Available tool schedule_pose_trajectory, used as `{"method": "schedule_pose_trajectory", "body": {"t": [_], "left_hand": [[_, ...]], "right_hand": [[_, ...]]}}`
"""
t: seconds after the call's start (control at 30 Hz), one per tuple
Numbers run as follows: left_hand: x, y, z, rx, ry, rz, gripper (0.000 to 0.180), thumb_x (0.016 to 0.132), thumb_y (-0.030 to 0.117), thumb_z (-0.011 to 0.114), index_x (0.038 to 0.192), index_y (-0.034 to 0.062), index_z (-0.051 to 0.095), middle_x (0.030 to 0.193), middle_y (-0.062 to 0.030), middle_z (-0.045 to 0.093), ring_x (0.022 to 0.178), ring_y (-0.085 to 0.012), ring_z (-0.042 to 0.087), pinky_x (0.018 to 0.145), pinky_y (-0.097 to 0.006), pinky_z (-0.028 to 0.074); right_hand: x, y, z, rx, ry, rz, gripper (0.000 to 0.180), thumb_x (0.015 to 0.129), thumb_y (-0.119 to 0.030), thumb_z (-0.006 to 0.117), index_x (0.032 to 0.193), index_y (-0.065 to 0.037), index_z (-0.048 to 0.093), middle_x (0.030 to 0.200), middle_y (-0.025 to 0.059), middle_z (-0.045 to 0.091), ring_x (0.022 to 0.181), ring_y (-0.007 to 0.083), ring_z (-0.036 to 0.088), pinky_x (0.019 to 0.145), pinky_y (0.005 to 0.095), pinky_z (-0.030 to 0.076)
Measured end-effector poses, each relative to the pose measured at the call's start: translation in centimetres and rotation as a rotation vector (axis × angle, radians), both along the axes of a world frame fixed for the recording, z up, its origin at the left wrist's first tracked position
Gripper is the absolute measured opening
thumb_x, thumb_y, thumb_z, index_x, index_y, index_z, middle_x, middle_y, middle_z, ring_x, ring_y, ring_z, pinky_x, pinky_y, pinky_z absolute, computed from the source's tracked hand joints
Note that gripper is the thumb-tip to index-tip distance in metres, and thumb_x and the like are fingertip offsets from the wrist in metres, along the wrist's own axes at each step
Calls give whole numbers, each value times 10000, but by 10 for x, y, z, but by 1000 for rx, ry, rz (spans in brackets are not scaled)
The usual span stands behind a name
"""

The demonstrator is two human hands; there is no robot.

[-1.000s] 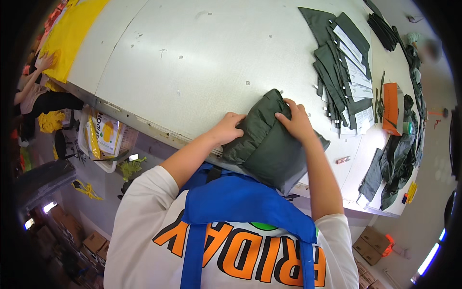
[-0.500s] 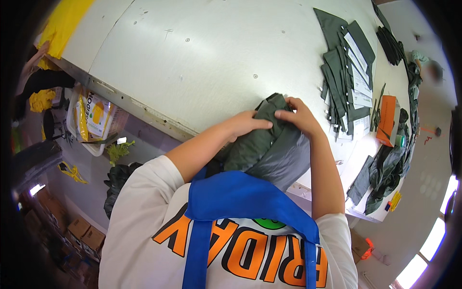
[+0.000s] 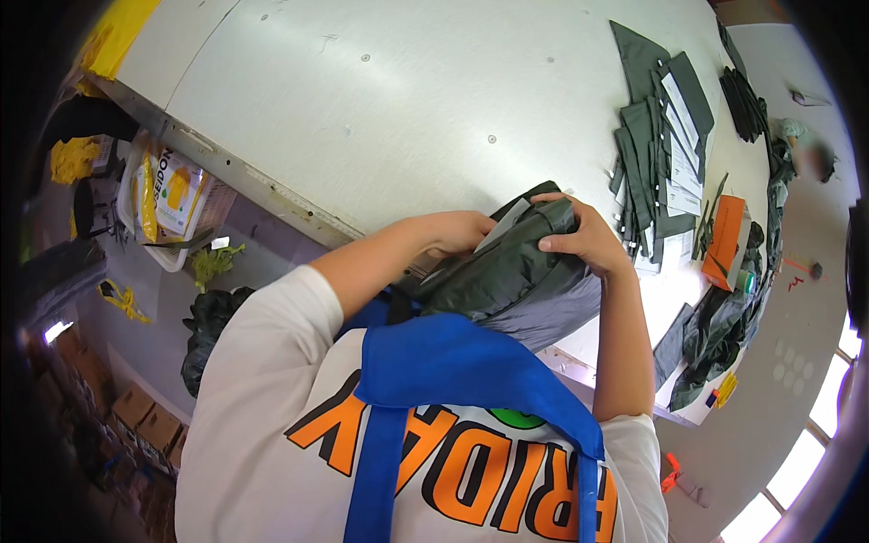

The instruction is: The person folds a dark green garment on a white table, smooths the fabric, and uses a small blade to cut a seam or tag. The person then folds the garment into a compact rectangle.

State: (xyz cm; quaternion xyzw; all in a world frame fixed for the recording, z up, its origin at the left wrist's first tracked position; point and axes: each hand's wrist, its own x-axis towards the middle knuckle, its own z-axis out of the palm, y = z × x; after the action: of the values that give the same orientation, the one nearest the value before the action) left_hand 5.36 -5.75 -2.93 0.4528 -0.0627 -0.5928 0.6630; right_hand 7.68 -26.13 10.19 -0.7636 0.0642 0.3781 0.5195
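Head view, quick: where was the puffy, glossy dark green fabric bundle (image 3: 498,279)?

Between my hands, at the near edge of the broad white flat-topped table (image 3: 407,118), close up against my blue cloth apron (image 3: 453,362). Long axis slanted: low end left, high end right.

Fingers?

My bare right hand (image 3: 588,237) gripped the upper right end, thumb on the side facing me, fingers over the top. My bare left hand (image 3: 462,231) sat at the far left side, fingertips hidden behind the bundle; couldn't tell if they pinched anything.

So which was nearer?

Right, definitely on it. Left, just behind its upper edge.

Anything in the way?

That edge hid my left fingers; apron closed off the near side. Off right, apart: fanned flat dark green fabric pieces with white paper slips (image 3: 643,136), then an orange cardboard box (image 3: 727,242).
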Motion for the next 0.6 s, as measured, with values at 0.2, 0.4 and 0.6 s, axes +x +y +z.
{"method": "schedule_pose_trajectory", "body": {"t": [0.2,0.4,0.6], "left_hand": [[19,-14,26,408,-849,-379,290,861,234,541,1033,33,660,1038,-187,658,938,-319,640,794,-389,499],[-4,-7,27,516,-1104,0,209,826,179,580,962,31,639,886,-172,655,828,-346,620,741,-378,485],[-27,-8,14,426,-641,469,179,802,84,625,946,52,523,752,-165,619,710,-304,614,629,-382,460]], "right_hand": [[-11,-8,-14,-130,-23,8,477,638,-182,818,1046,-4,647,929,67,635,868,163,590,832,286,457],[-19,-19,-18,-173,-217,28,406,717,-254,790,1017,-16,657,1020,85,535,921,200,566,828,310,456],[-29,-20,-31,-250,-412,100,403,788,-282,733,1084,-27,634,1149,127,466,986,233,555,851,334,469]]}}
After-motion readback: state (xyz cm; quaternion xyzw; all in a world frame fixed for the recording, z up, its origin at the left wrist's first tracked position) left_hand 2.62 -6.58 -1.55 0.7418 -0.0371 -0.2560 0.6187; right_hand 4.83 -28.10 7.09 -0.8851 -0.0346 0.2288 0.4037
